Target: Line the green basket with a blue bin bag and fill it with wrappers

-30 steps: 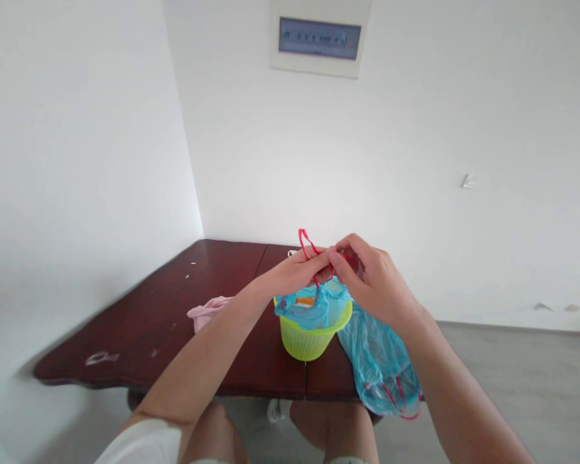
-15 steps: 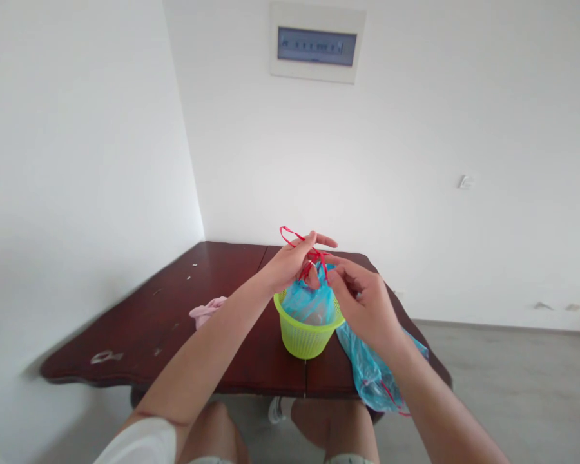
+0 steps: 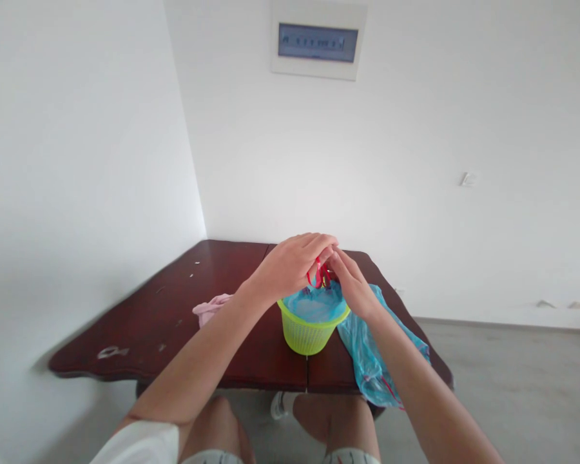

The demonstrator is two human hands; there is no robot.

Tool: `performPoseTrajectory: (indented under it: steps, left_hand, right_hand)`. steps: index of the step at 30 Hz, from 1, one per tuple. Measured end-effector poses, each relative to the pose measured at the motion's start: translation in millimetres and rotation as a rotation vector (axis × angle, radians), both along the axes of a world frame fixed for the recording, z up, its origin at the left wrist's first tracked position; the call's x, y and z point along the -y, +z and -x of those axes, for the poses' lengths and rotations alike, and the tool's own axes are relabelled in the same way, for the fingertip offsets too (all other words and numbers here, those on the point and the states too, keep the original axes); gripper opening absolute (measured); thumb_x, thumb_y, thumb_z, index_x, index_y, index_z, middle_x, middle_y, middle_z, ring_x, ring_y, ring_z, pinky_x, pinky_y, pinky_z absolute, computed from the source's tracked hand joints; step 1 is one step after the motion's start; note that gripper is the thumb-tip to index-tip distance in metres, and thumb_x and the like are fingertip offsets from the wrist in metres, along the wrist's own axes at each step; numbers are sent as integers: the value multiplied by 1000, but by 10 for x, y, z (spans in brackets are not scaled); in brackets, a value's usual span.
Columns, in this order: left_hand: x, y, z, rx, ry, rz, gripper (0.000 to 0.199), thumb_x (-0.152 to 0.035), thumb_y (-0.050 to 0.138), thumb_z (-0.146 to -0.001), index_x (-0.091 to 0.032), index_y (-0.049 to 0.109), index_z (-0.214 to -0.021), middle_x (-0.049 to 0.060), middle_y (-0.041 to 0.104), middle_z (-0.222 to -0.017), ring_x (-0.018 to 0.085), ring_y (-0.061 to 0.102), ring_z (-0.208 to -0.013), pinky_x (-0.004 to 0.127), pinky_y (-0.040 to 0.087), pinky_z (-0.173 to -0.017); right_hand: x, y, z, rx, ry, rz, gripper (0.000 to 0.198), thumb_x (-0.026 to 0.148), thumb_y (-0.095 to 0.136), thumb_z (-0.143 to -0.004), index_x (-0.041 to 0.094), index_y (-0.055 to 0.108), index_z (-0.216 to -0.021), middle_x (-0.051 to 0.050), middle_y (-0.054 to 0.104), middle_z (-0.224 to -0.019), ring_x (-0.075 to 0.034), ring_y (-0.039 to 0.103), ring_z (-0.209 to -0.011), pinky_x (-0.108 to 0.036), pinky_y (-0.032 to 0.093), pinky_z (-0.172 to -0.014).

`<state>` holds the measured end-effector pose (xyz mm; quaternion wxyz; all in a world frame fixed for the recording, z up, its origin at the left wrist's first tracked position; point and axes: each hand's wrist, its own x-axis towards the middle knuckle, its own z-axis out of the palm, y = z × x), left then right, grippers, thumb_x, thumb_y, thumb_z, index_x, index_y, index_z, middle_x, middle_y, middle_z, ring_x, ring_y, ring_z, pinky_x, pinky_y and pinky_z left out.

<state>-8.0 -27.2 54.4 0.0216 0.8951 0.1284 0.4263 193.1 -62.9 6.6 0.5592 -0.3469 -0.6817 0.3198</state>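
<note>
A small yellow-green plastic basket (image 3: 308, 336) stands near the table's front edge with a blue plastic bag (image 3: 315, 307) inside it. Just over its rim, the bag's red drawstring (image 3: 318, 276) is gathered between my hands. My left hand (image 3: 292, 264) comes from the left, its fingers bent over and closed on the drawstring. Against its fingertips lies my right hand (image 3: 352, 278), with fingers pressed together at the drawstring. The fingertips of both hands overlap, so the exact hold is partly hidden.
Beside the basket on the right, another blue plastic bag (image 3: 367, 364) with a red string hangs over the edge of the dark wooden table (image 3: 174, 335). A pink cloth (image 3: 210, 308) lies to the left, partly behind my forearm. White walls border the table's left and far sides.
My left hand has turned palm down and its extended fingers have folded over. My right hand has moved in against it. The red loop that stuck up is now drawn down between the hands.
</note>
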Motion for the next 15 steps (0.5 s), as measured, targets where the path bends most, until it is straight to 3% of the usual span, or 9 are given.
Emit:
performPoseTrajectory:
  steps: [2, 5, 8, 9, 11, 13, 15]
  left_hand:
    - [-25, -60, -12, 4, -81, 11, 39, -35, 45, -127, -27, 68, -157, 15, 79, -150, 32, 75, -138, 50, 59, -118]
    - [-26, -122, -48, -13, -235, 55, 47, -33, 42, -128, -30, 57, -173, 14, 70, -169, 29, 67, -158, 52, 54, -133]
    - [3, -173, -88, -36, -286, 34, 49, -34, 45, -127, -31, 57, -174, 11, 67, -174, 28, 48, -175, 61, 33, -149]
    - [19, -206, -95, -24, -293, 13, 48, -34, 45, -127, -31, 60, -172, 10, 72, -169, 29, 47, -176, 64, 23, -152]
    - [67, -327, -96, 34, -339, 4, 46, -35, 41, -128, -30, 66, -167, 8, 89, -136, 29, 65, -162, 67, 15, -153]
    - [137, -534, -75, 91, -390, 81, 48, -40, 36, -130, -29, 72, -159, 1, 86, -85, 27, 87, -123, 64, 26, -149]
    - [214, -809, -35, 114, -384, 250, 51, -46, 34, -130, -26, 78, -148, -4, 66, -59, 24, 86, -85, 57, 50, -134]
  right_hand:
    - [-66, -32, 31, -48, 71, 57, 59, 81, 68, -110, 23, 73, -97, 0, 71, -80, -16, 59, -70, -29, 50, -67]
    - [-101, -54, 50, -199, 143, 112, 55, 77, 90, -95, 23, 81, -100, -1, 77, -84, -16, 65, -72, -29, 53, -68]
    - [-143, -62, 10, -349, 138, 145, 51, 69, 101, -85, 24, 84, -101, -4, 84, -95, -20, 75, -87, -33, 62, -81]
    - [-177, -67, -24, -388, 119, 155, 49, 66, 102, -85, 24, 84, -100, -5, 84, -97, -21, 76, -88, -33, 63, -82]
    - [-289, -96, -126, -474, 59, 191, 46, 63, 102, -86, 22, 82, -98, -3, 81, -89, -17, 72, -79, -29, 60, -74]
    - [-447, -158, -269, -577, -14, 248, 49, 61, 105, -83, 20, 79, -92, 2, 69, -71, -11, 59, -63, -23, 50, -59]
    - [-611, -248, -431, -660, -91, 310, 49, 58, 104, -81, 19, 75, -85, 6, 57, -60, -9, 49, -53, -21, 42, -50]
